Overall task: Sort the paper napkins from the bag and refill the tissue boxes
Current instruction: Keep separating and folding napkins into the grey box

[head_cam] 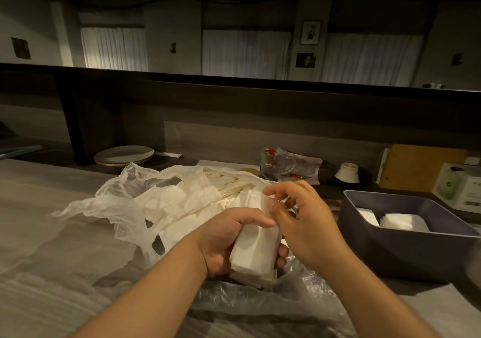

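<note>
Left grip [223,236] clasps our napkin stack [253,249] above the bench; right grip [299,215] hovers, fingers loose, at its top edge; soft, light, easily splayed; hold mid-stack; tissue box [406,249] waits rightward.

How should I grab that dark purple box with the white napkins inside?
Take the dark purple plastic box by its two opposite side walls, coming down from above with both hands. Its top is open, its walls look tall and smooth, and a few white folded napkins lie low inside, so the rim is probably free to grip.
</note>
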Demonstrator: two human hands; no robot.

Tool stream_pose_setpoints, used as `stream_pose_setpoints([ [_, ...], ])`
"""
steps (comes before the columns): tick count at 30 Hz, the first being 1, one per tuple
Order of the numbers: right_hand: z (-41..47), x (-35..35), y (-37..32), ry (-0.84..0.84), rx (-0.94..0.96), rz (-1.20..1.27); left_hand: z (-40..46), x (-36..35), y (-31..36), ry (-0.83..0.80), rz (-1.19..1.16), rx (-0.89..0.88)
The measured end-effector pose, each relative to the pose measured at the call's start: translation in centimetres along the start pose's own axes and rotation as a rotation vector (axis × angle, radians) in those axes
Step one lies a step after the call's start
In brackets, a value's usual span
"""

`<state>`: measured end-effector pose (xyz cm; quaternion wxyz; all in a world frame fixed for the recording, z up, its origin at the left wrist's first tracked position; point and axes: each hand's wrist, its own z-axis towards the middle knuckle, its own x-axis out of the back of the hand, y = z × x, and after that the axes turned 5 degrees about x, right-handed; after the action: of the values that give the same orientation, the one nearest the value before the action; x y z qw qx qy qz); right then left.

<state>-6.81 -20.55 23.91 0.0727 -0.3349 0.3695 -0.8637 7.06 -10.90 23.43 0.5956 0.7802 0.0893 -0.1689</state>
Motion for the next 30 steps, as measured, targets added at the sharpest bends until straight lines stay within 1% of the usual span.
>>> stream_pose_setpoints([
  [7, 0.0, 0.1, -0.3, -0.132, -0.153, 0.136, -0.3, -0.4, 0.1, 0.002, 0.052, -0.009],
  [12, 0.0, -0.1, -0.1, -0.118, -0.124, 0.154, -0.4, -0.4, 0.1, -0.028, 0.019, 0.058],
  [13, 0.0, -0.2, -0.2, -0.131, -0.125, 0.152, -0.5, -0.4, 0.2, -0.006, 0.02, 0.057],
  [15, 0.1, -0.2, 0.1, -0.115, -0.155, 0.205, -0.7, -0.9, 0.3, 0.098, 0.007, 0.034],
  [16, 0.2, -0.2, 0.2, -0.078, -0.188, 0.257, -0.7, -1.1, 0.5, 0.147, -0.047, 0.007],
  [18, 0.6, 0.0, 0.4, 0.032, -0.257, 0.334, -0.7, -1.1, 1.0, 0.181, -0.28, -0.074],
  [20, 1.0, 0.4, 0.7, 0.104, -0.301, 0.311, -0.6, -0.7, 1.3, 0.178, -0.513, -0.175],
  [21, 1.1, 0.6, 0.9, 0.101, -0.325, 0.278, -0.5, -0.3, 1.3, 0.197, -0.58, -0.208],
  [23, 1.0, 0.8, 1.2, 0.026, -0.346, 0.165, -0.4, 0.3, 1.3, 0.211, -0.641, -0.237],
  [26, 0.6, 0.6, 1.5, -0.163, -0.275, -0.104, -0.5, 0.3, 1.3, 0.181, -0.666, -0.263],
  [30, 0.4, 0.5, 1.3, -0.431, -0.186, -0.293, -0.6, 0.3, 1.3, 0.242, -0.648, -0.29],
])
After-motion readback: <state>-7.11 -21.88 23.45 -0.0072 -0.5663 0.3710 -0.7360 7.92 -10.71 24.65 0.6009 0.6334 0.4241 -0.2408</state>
